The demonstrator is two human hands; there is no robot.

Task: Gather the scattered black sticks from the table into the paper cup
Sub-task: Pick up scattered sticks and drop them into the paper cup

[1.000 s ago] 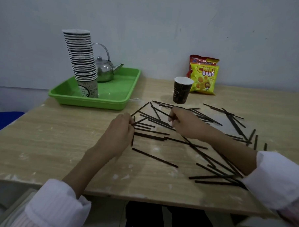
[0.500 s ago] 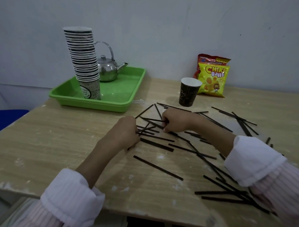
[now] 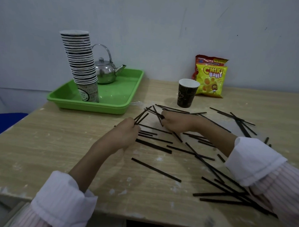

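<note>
Before the paper cup, fingers of the left hand clutch a few black sticks; the right hand pinches another nearer the cup. Best pass it across, keeping ends aligned

sticks on table, cup behind

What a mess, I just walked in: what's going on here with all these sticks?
A person is collecting black sticks off the table. The left hand grips a small bunch of them, and the right hand pinches another stick just in front of the paper cup. The cup stands upright with no sticks showing in it; most sticks lie scattered.
</note>
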